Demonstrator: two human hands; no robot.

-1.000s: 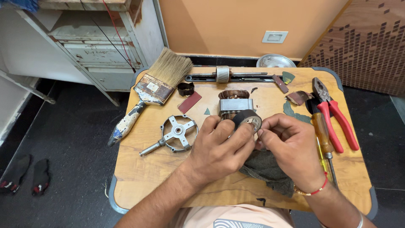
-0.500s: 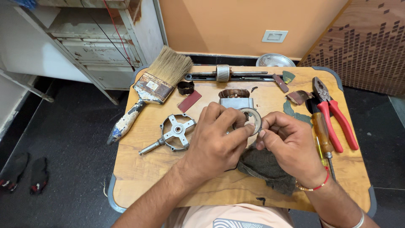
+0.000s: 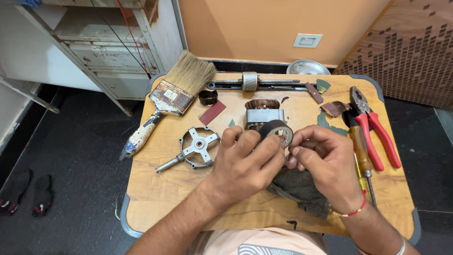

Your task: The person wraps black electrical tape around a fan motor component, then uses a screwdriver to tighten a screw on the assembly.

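Observation:
My left hand (image 3: 245,163) grips a roll of black tape (image 3: 277,131) over the middle of a small wooden table (image 3: 155,189). My right hand (image 3: 325,163) is close beside the roll, its fingertips pinched at the roll's lower right edge. Under both hands lies a dark grey cloth (image 3: 298,189). Just behind the roll stands a motor stator (image 3: 263,113) with copper windings and a grey metal core.
On the table: a big paintbrush (image 3: 165,99) at the back left, a round metal spoked bracket (image 3: 198,146), a red strip (image 3: 212,112), a shaft with a rotor (image 3: 250,82) at the back, red pliers (image 3: 373,125) and a screwdriver (image 3: 361,151) at the right.
The roll of tape has been lifted a little and turned in my left hand. My right hand's fingers have moved to the roll's edge.

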